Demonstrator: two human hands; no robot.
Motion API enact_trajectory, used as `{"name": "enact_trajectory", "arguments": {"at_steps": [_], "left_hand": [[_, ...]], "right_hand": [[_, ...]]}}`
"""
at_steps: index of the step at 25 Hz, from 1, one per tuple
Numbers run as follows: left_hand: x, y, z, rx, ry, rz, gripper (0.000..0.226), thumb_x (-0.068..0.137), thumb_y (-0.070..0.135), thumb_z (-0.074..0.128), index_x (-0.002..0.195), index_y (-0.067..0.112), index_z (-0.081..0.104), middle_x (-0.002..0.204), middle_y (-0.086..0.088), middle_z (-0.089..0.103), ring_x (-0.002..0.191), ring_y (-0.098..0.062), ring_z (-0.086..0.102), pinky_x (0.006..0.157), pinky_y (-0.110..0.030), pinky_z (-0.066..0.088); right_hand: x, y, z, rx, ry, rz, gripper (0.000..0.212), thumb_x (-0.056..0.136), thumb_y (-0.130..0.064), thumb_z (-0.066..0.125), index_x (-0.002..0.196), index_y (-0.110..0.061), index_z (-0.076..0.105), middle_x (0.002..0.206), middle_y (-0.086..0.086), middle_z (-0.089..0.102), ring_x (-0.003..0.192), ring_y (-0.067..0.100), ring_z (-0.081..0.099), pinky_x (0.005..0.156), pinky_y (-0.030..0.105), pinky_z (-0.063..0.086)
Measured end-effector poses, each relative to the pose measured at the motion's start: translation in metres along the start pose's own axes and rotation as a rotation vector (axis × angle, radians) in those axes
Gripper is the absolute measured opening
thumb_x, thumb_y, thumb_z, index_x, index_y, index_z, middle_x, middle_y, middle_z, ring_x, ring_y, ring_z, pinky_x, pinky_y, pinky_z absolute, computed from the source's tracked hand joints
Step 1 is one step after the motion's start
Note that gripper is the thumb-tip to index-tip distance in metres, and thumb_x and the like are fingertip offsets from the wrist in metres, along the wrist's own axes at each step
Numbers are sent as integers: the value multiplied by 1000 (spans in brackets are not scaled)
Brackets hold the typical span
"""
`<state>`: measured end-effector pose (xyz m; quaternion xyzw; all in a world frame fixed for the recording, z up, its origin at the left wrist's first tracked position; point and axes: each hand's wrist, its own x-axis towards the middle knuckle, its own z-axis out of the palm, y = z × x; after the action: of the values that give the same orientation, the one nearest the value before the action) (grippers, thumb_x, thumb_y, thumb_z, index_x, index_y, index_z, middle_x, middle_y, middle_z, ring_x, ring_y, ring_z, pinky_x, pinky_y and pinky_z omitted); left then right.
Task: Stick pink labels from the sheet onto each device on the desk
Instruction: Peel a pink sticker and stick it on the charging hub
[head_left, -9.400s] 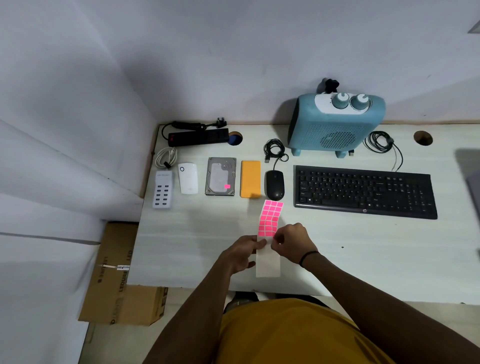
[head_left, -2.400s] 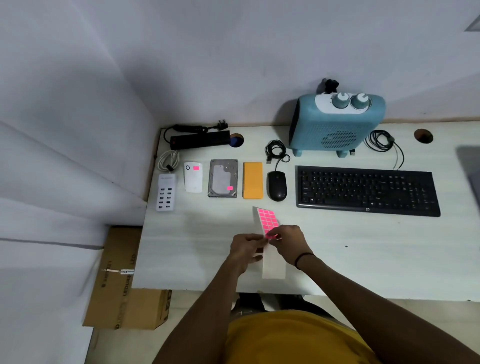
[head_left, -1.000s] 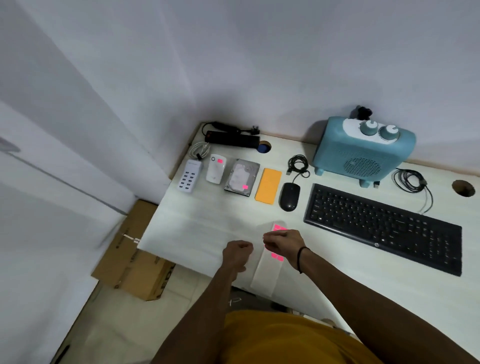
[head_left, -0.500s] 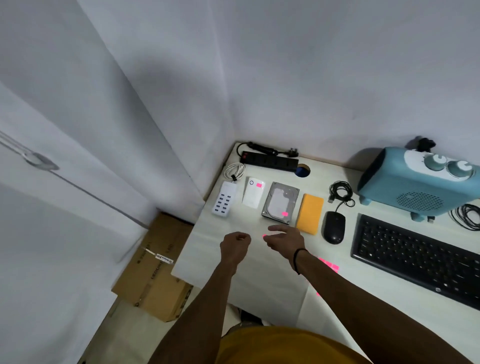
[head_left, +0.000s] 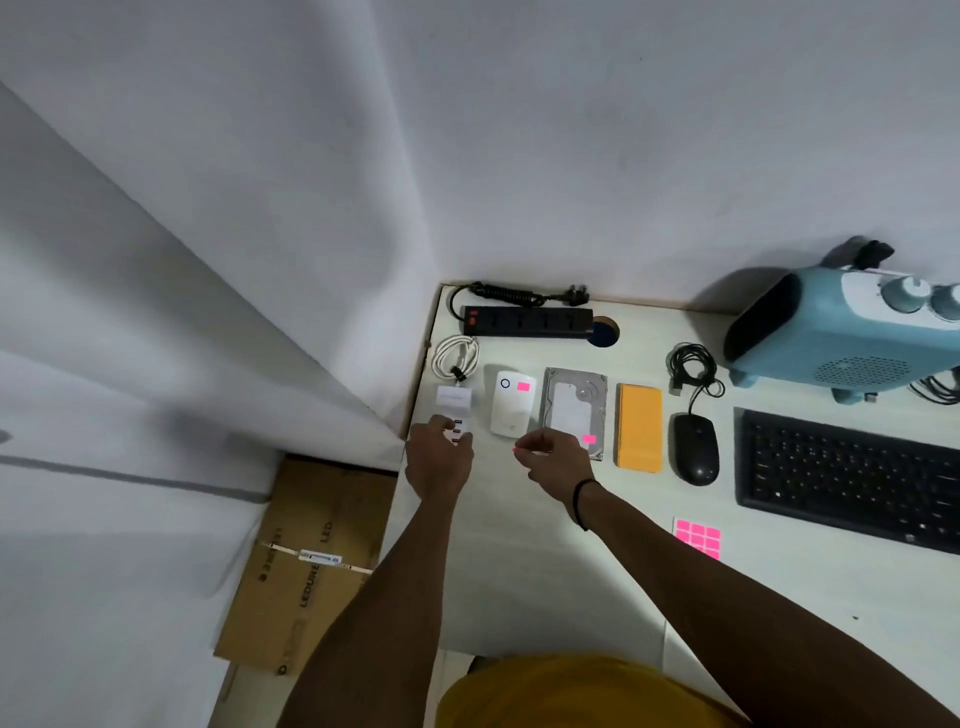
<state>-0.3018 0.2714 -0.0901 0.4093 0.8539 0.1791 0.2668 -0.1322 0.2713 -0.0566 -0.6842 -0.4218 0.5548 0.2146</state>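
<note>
My left hand grips the near end of the white multi-port USB charger at the desk's left edge. My right hand pinches a small pink label at its fingertips, just right of the charger and in front of the white plug-in device, which bears a pink label. The hard drive also carries one. The orange power bank, black mouse, keyboard and blue heater show none. The pink label sheet lies on the desk behind my right forearm.
A black power strip with its coiled cord lies at the back left by a cable hole. A white cable coil sits behind the charger. A cardboard box stands on the floor left of the desk.
Both hands left the label sheet and moved to the far left. My left hand took hold of the USB charger; my right hand carries a peeled pink label. The view swung left.
</note>
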Motion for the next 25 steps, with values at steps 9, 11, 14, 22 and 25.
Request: {"name": "enact_trajectory", "arguments": {"at_steps": [9, 11, 14, 22, 25], "left_hand": [[38, -5, 21, 109, -63, -19, 81, 70, 35, 87, 132, 24, 36, 118, -12, 61, 109, -34, 63, 79, -50, 59], [38, -8, 18, 41, -49, -1, 78, 71, 28, 85, 134, 22, 40, 119, -11, 64, 108, -33, 65, 79, -43, 57], [34, -5, 1, -283, -43, -61, 75, 75, 25, 84, 141, 26, 48, 126, -5, 67, 107, -26, 67, 85, -37, 55], [-32, -14, -37, -1555, -561, -311, 57, 97, 21, 60, 151, 22, 45, 140, -20, 51, 115, -39, 54, 85, -48, 58], [-69, -8, -42, -1659, -597, -282, 52, 97, 22, 55, 148, 18, 50, 127, -21, 58, 104, -36, 59, 90, -49, 52]], "right_hand": [[29, -16, 4, -10, -65, 27, 7, 87, -17, 68, 84, -23, 69, 82, 0, 70, 72, 17, 66, 79, 41, 62], [30, -19, 3, -3, -76, 24, 9, 87, -16, 68, 82, -24, 69, 81, 1, 68, 72, 17, 64, 79, 41, 62], [23, -24, 2, 8, -107, 2, 8, 88, -15, 69, 83, -22, 70, 80, 1, 67, 73, 18, 64, 77, 38, 62], [-20, -50, -14, 22, -230, -161, 6, 91, -15, 66, 89, -19, 71, 90, 2, 70, 83, 16, 65, 67, 23, 57], [-42, -59, -22, -47, -275, -274, 6, 93, -16, 65, 93, -18, 71, 90, 0, 68, 83, 12, 65, 64, 21, 57]]}}
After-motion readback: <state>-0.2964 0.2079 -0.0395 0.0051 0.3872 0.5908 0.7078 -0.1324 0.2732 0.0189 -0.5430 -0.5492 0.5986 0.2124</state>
